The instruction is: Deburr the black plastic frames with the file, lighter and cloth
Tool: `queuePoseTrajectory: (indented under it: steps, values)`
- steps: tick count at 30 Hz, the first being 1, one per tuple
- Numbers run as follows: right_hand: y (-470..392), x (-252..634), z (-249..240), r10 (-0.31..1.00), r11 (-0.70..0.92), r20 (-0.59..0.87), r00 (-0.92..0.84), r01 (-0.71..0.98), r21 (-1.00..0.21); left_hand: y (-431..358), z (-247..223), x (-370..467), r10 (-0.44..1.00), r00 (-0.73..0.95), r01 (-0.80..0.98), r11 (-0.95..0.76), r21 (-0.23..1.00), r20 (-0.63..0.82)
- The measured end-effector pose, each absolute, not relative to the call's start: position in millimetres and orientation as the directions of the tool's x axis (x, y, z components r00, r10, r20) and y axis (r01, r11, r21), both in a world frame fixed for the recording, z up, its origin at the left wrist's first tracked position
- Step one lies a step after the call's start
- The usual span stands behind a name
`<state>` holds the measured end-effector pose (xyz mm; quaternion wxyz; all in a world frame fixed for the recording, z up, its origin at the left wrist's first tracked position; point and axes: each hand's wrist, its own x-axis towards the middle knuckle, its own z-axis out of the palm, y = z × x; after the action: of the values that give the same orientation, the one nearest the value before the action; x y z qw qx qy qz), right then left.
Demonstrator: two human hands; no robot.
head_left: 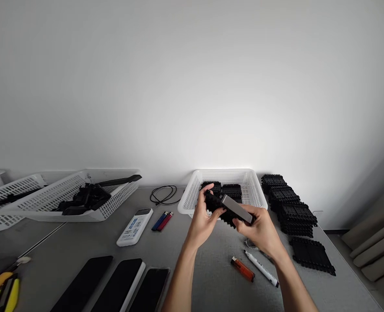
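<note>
Above the front of a white basket (pixel 222 172), both hands meet around a black toothed plastic panel (pixel 214 201) and a grey rectangular block (pixel 236 209). My left hand (pixel 201 219) is closed on the panel's left end, thumb below and fingers above. My right hand (pixel 259 227) grips the right end of the grey block, which lies against the panel; whether it also pinches the panel is hidden. Inside the basket lie more black toothed panels (pixel 231 190). Below the hands, an orange lighter (pixel 242 269) and a white marker (pixel 261 268) rest on the grey table (pixel 208 264).
Stacks of black panels (pixel 296 213) line the right side, with a single panel (pixel 312 255) nearer. Leftward are a white calculator-like device (pixel 135 227), two lighters (pixel 162 221), a black cable (pixel 164 195), several dark phones (pixel 118 286), yellow-handled tools (pixel 12 294) and baskets (pixel 120 197).
</note>
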<state>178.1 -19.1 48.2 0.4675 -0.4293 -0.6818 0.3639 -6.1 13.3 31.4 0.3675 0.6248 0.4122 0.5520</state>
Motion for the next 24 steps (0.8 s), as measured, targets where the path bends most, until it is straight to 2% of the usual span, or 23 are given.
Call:
queuePoseTrajectory:
  steps: [6, 12, 24]
  values:
    - [-21, 208, 50, 0.947, 0.308, 0.244, -0.209, 0.377, -0.873, 17, 25, -11, 0.839, -0.031, 0.188, -0.528, 0.828, 0.543]
    - [-24, 205, 50, 0.956, 0.218, 0.292, 0.007, 0.647, -0.73, 21, 24, -12, 0.693, -0.06, 0.231, -0.69, 0.686, 0.718]
    - [-36, 190, 50, 0.908, 0.257, 0.417, 0.032, 0.744, -0.617, 17, 28, -9, 0.625, -0.115, 0.248, -0.735, 0.631, 0.773]
